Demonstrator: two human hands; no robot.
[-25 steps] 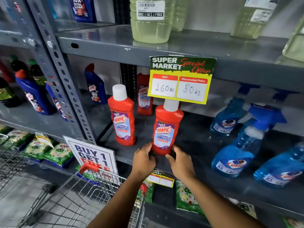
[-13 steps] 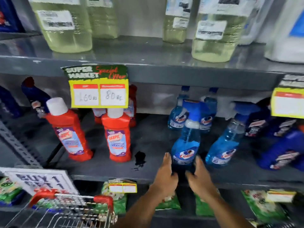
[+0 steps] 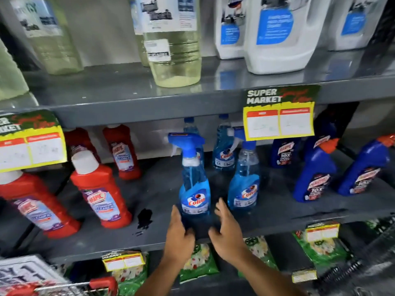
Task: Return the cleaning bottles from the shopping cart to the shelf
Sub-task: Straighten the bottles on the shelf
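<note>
- Since half a second ago the view has swung right along the shelf [image 3: 149, 238]: the red bottles [image 3: 100, 189] now sit far to the left, and dark blue bottles [image 3: 314, 171] show on the right.
- Both hands stay at the base of the front spray bottle [image 3: 193, 184], which stands upright on the middle shelf near its front edge, just left of a second spray bottle [image 3: 243, 180].
- The left hand [image 3: 179, 236] has its fingers [image 3: 176, 212] straight against the bottle's lower left side; the right hand [image 3: 226, 236] is spread, its fingers just beside the base. Neither hand is clenched; the bottle looks let go or nearly so.
- The cart [image 3: 102, 284] shows only its red handle at the bottom left; what it holds is out of view.
- Judgement: the bottle is nearly full, so fairly heavy for its size, with stiff, smooth plastic walls that may slip. The narrow neck under the trigger gives the surest hold; the wide base suits two-handed steadying.
- A dark spill mark [image 3: 144, 217] lies to the left.
</note>
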